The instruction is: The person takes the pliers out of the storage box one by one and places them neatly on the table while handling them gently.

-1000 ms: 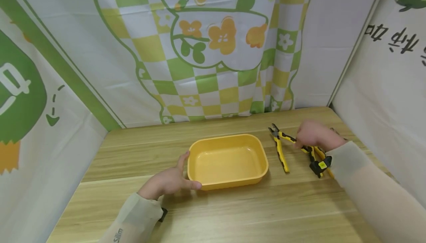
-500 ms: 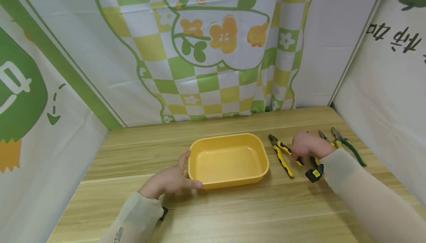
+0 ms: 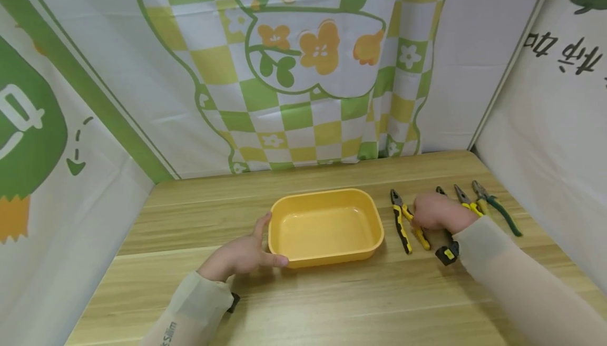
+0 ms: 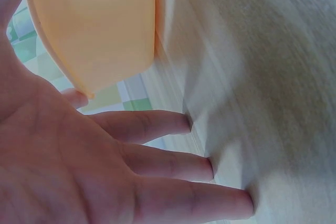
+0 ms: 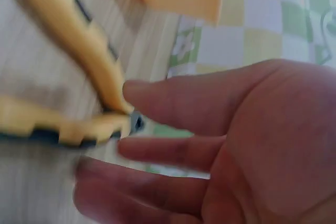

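My left hand [image 3: 242,256] rests at the left end of a yellow tray [image 3: 327,259]. Its thumb touches the front rim and its index finger the back left corner. In the left wrist view the other fingers [image 4: 173,162] stretch out straight beside the tray [image 4: 105,30]. My right hand [image 3: 438,211] is at yellow-and-black pliers [image 3: 400,230], whose handles are spread on the table. In the right wrist view the thumb [image 5: 173,98] touches or nearly touches one handle [image 5: 79,40], and the fingers are loosely bent near the other. That view is blurred.
Around the right hand lie more pliers, partly hidden by the hand and sleeve: yellow-handled pliers [image 3: 462,194] and green-handled pliers [image 3: 500,211]. Behind the wooden table [image 3: 199,204] hangs a checked cloth [image 3: 294,119]; more printed cloth hangs at both sides.
The pliers by the tray have turned and shifted towards me, their jaws now pointing straighter back. My right hand has moved slightly left and nearer, uncovering more pliers. The left hand stays put.
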### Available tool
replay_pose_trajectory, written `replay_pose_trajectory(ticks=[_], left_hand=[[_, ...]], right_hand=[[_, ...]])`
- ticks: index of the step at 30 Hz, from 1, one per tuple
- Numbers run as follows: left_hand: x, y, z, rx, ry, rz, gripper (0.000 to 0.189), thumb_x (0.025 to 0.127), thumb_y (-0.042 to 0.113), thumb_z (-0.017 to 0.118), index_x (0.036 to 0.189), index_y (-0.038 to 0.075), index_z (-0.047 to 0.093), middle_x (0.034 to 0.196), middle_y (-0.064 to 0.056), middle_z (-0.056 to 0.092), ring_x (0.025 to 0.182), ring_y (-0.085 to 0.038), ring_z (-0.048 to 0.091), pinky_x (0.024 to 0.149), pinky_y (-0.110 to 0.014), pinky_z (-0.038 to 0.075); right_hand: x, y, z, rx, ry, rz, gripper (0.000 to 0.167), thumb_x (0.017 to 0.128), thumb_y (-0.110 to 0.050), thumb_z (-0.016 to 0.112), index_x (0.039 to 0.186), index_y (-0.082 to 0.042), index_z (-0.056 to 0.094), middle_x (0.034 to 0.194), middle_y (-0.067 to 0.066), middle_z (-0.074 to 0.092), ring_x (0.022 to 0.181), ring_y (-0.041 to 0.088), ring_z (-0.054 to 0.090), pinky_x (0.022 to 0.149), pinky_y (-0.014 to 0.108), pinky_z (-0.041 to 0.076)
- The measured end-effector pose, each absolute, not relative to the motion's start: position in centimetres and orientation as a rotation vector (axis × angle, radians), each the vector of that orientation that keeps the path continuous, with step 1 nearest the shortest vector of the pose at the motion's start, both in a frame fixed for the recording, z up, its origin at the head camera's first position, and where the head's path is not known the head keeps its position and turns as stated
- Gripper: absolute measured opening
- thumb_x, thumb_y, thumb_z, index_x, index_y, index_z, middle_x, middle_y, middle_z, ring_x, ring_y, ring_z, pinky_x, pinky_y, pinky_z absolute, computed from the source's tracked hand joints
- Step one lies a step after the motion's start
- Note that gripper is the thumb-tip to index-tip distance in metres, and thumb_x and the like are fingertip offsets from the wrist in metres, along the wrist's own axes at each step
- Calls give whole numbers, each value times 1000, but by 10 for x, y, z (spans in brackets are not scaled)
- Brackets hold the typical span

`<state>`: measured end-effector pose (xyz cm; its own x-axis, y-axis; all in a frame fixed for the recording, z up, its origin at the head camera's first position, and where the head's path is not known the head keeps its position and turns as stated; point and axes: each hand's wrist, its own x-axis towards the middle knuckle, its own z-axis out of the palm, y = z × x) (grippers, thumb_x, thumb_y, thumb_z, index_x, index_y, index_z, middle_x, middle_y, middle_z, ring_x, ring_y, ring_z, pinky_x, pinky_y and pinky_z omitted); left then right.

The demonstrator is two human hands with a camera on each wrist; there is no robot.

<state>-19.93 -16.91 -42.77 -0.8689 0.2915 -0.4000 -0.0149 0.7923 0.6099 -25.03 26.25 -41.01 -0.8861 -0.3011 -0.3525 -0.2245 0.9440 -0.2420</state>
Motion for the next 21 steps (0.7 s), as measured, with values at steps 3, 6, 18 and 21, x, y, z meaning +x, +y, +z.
replay_pose_trajectory(ticks=[3, 6, 18, 21], left_hand=[[-199, -169, -427, 207, 2499, 853, 133, 72, 62, 81, 159, 24, -12, 69, -9, 65, 54, -19, 50, 69, -39, 48], [-198, -169, -426, 212, 2495, 859, 132, 73, 62, 81, 159, 23, -12, 69, -8, 66, 54, -19, 51, 69, -39, 48], [-198, -169, -426, 215, 2477, 882, 131, 74, 61, 80, 159, 25, -12, 69, -10, 66, 50, -17, 46, 63, -37, 48], [-199, -169, -426, 220, 2482, 873, 131, 74, 61, 80, 159, 24, -12, 69, -10, 66, 52, -18, 50, 65, -38, 49]], right_hand=[[-244, 249, -411, -455, 2765, -257, 34, 90, -15, 69, 116, 6, 66, 100, 17, 68, 81, 25, 62, 73, 44, 52], [-234, 236, -415, -519, 2797, -148, 48, 89, -16, 71, 131, 5, 60, 117, 22, 65, 93, 28, 63, 80, 48, 53], [-217, 229, -417, -471, 2832, -152, 4, 92, -7, 66, 89, -7, 64, 75, 3, 56, 61, 18, 52, 54, 34, 47], [-215, 233, -416, -411, 2818, -183, 9, 93, -5, 62, 85, -9, 62, 73, 3, 55, 59, 19, 52, 52, 33, 46]])
